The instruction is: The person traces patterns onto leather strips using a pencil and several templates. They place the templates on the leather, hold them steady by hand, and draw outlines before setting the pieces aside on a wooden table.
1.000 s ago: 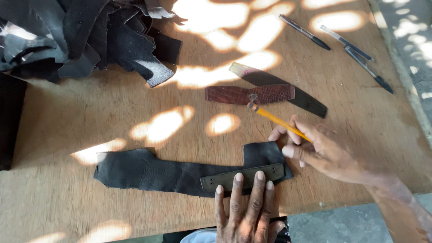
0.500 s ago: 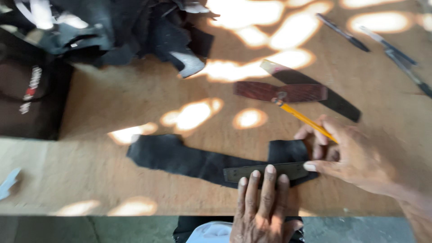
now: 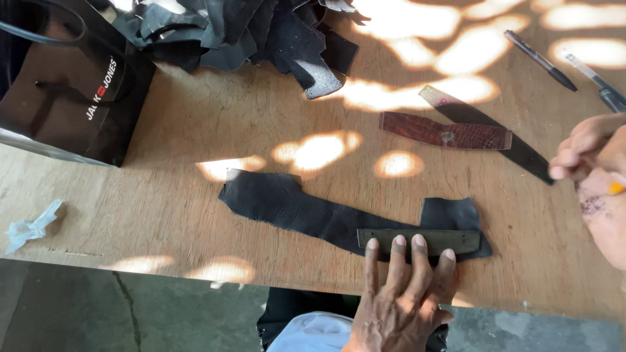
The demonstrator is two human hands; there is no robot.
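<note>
The left hand (image 3: pixel 401 296) lies flat, fingers spread, its fingertips (image 3: pixel 399 242) pressing a narrow dark template (image 3: pixel 417 240) onto a long black leather piece (image 3: pixel 306 212) near the front edge of the worktop (image 3: pixel 182 137); its grip is released, pinning rather than grasping. The right hand (image 3: pixel 596 179) hangs at the right edge, well apart from the template, its grip clenched around a yellow pencil (image 3: pixel 615 188), of which only a stub shows. By the look of it the step in hand is marking: the template is set and held, but the pencil is not at its edge. The next move calls for bringing the pencil tip down against the template's outline while the left fingertips hold firm, lest the strip slide. A reddish strip (image 3: pixel 445 133) and a dark blade-shaped strip (image 3: pixel 486 130) lie beyond; leather scraps (image 3: pixel 241 32) are heaped at the back.
</note>
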